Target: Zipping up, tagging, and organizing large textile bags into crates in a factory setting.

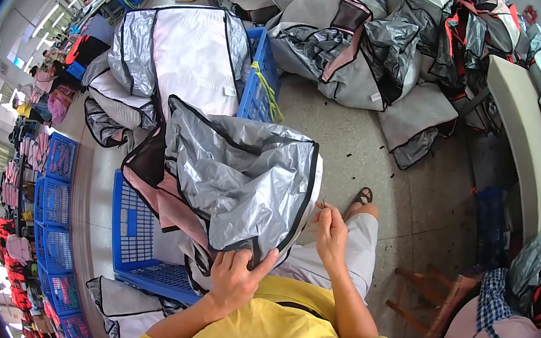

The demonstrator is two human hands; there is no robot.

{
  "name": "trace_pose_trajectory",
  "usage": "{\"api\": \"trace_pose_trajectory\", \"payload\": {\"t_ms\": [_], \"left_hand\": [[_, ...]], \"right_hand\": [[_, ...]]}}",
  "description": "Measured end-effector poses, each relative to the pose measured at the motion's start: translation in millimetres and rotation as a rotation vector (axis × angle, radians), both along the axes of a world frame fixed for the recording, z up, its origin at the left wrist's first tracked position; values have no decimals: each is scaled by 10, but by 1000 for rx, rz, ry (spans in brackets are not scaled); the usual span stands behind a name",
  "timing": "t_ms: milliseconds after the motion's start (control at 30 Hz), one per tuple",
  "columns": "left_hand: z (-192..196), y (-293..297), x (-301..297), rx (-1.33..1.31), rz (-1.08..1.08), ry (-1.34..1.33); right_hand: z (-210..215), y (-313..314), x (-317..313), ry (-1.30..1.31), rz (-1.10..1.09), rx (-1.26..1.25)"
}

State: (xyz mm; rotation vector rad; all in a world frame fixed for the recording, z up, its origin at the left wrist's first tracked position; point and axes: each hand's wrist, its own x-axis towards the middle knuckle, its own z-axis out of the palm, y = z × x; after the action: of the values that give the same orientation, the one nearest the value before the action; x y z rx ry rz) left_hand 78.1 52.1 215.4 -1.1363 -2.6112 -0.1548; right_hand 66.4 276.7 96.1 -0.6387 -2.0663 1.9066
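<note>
Left hand [233,278] has a closed grip pinching the bottom edge of the silver bag [242,179]; right hand [330,234] pinches something tiny, can't tell what, over a blue crate [134,233].

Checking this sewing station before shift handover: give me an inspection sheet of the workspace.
Surface: grey concrete floor, dark specks scattered on it.
Job's things: silver bag with black piping, held up over the lap.
Clutter: blue crate at the left knee; pile of silver and pink bags beyond; wooden stool to the right.
Grippers: left hand grips the bag's lower edge; right hand pinches at its right edge.
Cables: nothing seen.
Surroundings: row of blue crates along the left; pale bench on the right.
</note>
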Motion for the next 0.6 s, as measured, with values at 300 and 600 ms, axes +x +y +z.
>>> {"api": "trace_pose_trajectory", "payload": {"t_ms": [300, 600], "left_hand": [[-25, -3, 38, 36, -12, 1], [-14, -28, 53, 30, -10, -30]], "right_hand": [[626, 502, -640, 168, 63, 826], [728, 703, -756, 156, 317, 973]]}}
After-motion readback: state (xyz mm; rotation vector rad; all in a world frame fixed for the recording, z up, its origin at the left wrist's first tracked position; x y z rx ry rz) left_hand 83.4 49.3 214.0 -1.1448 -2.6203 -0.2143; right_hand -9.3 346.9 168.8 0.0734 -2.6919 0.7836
